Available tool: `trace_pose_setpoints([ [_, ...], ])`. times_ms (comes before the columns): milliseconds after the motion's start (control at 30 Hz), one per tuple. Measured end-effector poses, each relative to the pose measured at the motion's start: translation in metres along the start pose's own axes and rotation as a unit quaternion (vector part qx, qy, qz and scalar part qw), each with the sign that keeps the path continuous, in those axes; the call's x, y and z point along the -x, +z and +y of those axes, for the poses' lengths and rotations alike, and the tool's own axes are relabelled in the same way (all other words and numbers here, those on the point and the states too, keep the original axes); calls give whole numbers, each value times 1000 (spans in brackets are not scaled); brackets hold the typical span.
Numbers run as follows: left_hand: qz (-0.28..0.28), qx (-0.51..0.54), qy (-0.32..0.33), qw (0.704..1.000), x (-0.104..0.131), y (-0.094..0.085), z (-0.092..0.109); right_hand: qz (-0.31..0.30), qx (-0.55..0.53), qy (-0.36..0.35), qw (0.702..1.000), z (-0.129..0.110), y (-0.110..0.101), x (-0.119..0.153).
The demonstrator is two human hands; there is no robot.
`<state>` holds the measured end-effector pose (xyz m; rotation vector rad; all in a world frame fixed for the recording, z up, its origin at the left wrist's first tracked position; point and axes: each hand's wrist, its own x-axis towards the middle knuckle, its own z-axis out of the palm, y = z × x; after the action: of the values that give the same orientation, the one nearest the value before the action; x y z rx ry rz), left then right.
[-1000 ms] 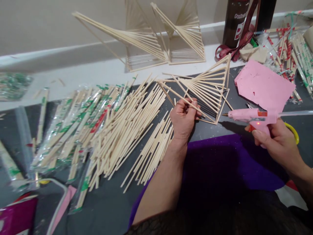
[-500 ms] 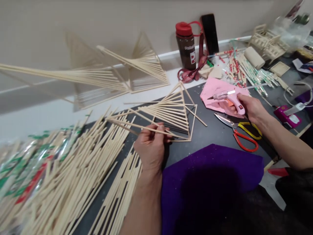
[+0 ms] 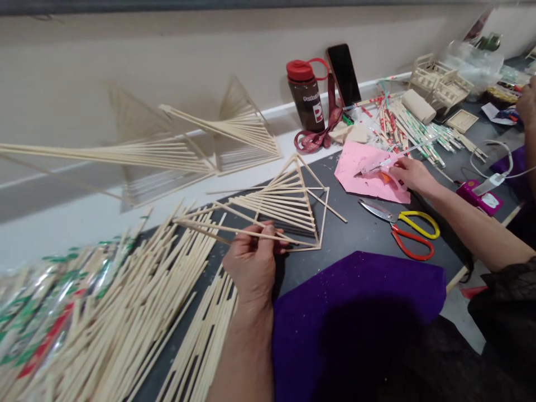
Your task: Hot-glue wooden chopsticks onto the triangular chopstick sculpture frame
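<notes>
My left hand (image 3: 253,254) is closed, thumb and fingers pinching a thin wooden stick at the near side of a stick frame (image 3: 288,206). The frame lies on the dark table, with a fan of sticks twisting across it. To the right, my right hand (image 3: 412,174) is closed around the handle of a pale pink hot glue gun (image 3: 374,166). The glue gun is down at the pink sheet (image 3: 352,159), its nozzle pointing left; the hand hides much of its handle. Scissors (image 3: 393,219) with yellow and red handles lie just in front of the sheet.
Loose sticks (image 3: 138,301) and wrapped ones (image 3: 54,301) cover the left side. Larger stick structures (image 3: 247,134) stand at the wall. Behind are a bottle (image 3: 307,100) and a phone (image 3: 343,75). A purple cloth (image 3: 355,279) lies in front; another person's hand (image 3: 527,103) shows far right.
My right hand has lowered the glue gun onto the pink sheet and shifted slightly left. My left hand keeps its pinch on the stick. The view has tilted a little; another person's hand appears.
</notes>
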<state>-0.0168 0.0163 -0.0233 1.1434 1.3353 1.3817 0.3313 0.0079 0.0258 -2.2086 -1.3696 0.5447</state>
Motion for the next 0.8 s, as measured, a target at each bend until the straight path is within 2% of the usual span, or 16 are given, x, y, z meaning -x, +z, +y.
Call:
trace_pose_setpoints([
  [67, -2, 2, -1, 1000, 0, 0, 0, 26, 123, -36, 991, 2, -3, 6],
  [133, -2, 0, -1, 1000, 0, 1, -1, 48, 189, -57, 979, 6, -4, 17],
  [200, 2, -5, 2, 1000, 0, 1, -1, 60, 228, -97, 967, 14, -3, 30],
  [367, 5, -4, -8, 1000, 2, 3, 1, 30, 267, -222, 937, 35, -2, 54],
  [467, -4, 11, -17, 1000, 2, 4, 1, 55, 280, -244, 927, 44, -1, 55],
  [667, -11, 67, -38, 997, 0, 3, 1, 60, 306, -287, 906, 52, 3, 52],
  [800, -19, 96, -55, 994, -3, 3, 3, 63, 336, -279, 898, 50, 2, 55],
])
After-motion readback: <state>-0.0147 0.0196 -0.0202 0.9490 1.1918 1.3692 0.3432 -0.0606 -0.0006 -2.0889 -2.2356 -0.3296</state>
